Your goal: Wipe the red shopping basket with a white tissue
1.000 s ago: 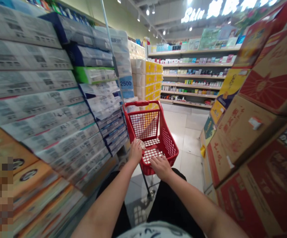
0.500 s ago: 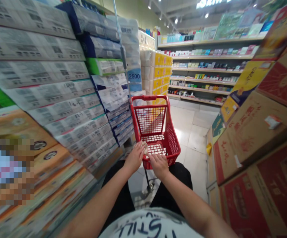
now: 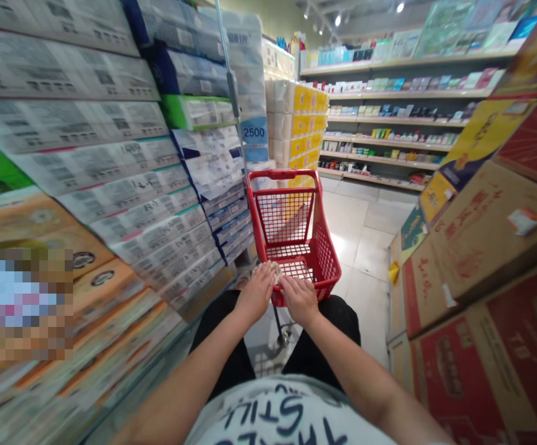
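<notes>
A red plastic shopping cart stands before my knees, its handle on the far side and a mesh panel beneath it. My left hand is closed on a crumpled beige cloth at the near left corner of the basket. Right beside it, my right hand bends over the near rim, its thumb end close to the cloth. Its fingertips are partly hidden. Below the basket a cart wheel shows between my legs.
Tall stacks of wrapped paper packs line the left, with orange packs nearer. Yellow-and-white packs stand behind the cart. Cartons wall the right side. Stocked shelves run across the back; pale floor tiles lie between.
The view has shifted slightly, so the shelves and stacks sit differently. Both hands stay at the near rim; the cloth shows a little more across the left fingers.
</notes>
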`<state>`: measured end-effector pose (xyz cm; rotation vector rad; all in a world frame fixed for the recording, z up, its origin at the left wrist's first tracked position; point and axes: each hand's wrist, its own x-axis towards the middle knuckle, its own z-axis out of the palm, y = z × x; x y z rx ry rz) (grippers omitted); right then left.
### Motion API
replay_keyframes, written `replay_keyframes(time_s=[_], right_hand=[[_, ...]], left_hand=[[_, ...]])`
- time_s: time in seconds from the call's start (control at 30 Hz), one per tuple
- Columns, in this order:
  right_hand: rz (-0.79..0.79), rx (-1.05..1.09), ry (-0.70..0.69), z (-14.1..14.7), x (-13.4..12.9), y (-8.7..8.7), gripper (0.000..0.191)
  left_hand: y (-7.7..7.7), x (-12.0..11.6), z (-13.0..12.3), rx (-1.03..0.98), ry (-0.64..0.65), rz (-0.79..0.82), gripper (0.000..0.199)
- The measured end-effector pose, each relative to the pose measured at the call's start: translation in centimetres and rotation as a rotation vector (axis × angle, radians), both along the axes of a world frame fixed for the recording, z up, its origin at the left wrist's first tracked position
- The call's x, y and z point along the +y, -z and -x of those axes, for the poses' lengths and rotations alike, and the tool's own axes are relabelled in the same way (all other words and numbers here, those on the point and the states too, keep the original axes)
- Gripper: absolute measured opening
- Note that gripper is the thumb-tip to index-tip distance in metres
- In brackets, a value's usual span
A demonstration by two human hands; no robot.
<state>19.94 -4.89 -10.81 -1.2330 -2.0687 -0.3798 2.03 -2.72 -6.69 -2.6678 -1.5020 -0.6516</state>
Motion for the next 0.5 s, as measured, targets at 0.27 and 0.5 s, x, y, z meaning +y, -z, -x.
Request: replay_keyframes(time_s=[0.27, 0.5], right_hand=[[-0.071, 0.028, 0.02, 0.1, 0.4, 0.8, 0.037], [-0.223, 0.047, 0.011, -0.2, 0.5, 0.7, 0.04]], left_hand=[[-1.2, 1.3, 0.0, 0.043, -0.029, 0.033, 0.045], [-0.6, 0.3, -0.5, 0.097, -0.015, 0.024, 0.046]])
